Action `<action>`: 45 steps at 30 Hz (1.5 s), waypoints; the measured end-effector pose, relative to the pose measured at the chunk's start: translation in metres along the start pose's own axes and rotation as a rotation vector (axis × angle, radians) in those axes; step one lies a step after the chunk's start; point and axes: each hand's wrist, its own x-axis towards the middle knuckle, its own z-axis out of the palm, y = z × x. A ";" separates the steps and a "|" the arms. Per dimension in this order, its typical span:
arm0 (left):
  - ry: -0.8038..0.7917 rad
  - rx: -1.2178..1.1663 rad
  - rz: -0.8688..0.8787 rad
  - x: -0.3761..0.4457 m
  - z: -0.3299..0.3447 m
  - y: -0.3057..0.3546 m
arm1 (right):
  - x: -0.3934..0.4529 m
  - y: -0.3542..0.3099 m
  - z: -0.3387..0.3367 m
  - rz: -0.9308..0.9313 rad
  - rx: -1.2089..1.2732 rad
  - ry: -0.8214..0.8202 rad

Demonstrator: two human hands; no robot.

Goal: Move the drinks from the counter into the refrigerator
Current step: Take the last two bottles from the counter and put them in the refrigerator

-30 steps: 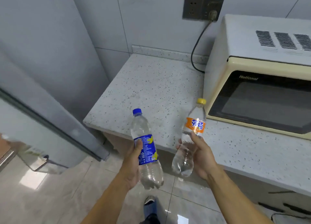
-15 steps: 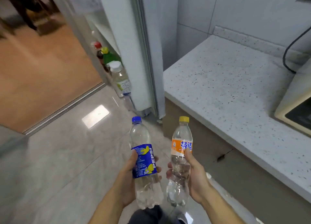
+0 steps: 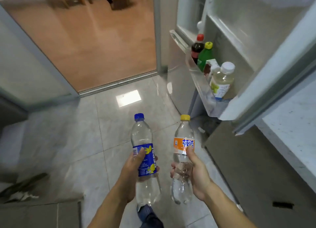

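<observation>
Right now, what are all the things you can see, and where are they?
Blue-cap bottle: one, clear with a blue label, held upright over the floor, left of the other held bottle.
Yellow-cap bottle: one, clear with an orange label, held upright nearer the fridge door.
Fridge door: one, white, open, upper right.
Door shelf: one, clear plastic, on the open door, holding drinks.
Red-cap bottle: one, dark, at the far end of the shelf.
Green bottle: one, yellow cap, beside the dark one.
White-cap bottle: one, pale yellowish, at the near end of the shelf.
Counter: one, speckled white, right edge.
Floor: grey tiles, below.
Left hand: grips the blue-cap bottle.
Right hand: grips the yellow-cap bottle.
</observation>
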 end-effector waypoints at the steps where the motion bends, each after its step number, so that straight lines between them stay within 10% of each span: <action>1: 0.013 0.002 0.018 0.005 -0.013 0.008 | 0.008 -0.001 0.017 0.006 -0.006 -0.005; 16: 0.115 -0.013 0.099 0.114 -0.114 0.115 | 0.121 -0.054 0.177 0.055 -0.002 -0.169; 45: -0.163 0.195 0.085 0.503 -0.026 0.400 | 0.436 -0.344 0.254 -0.148 0.106 0.118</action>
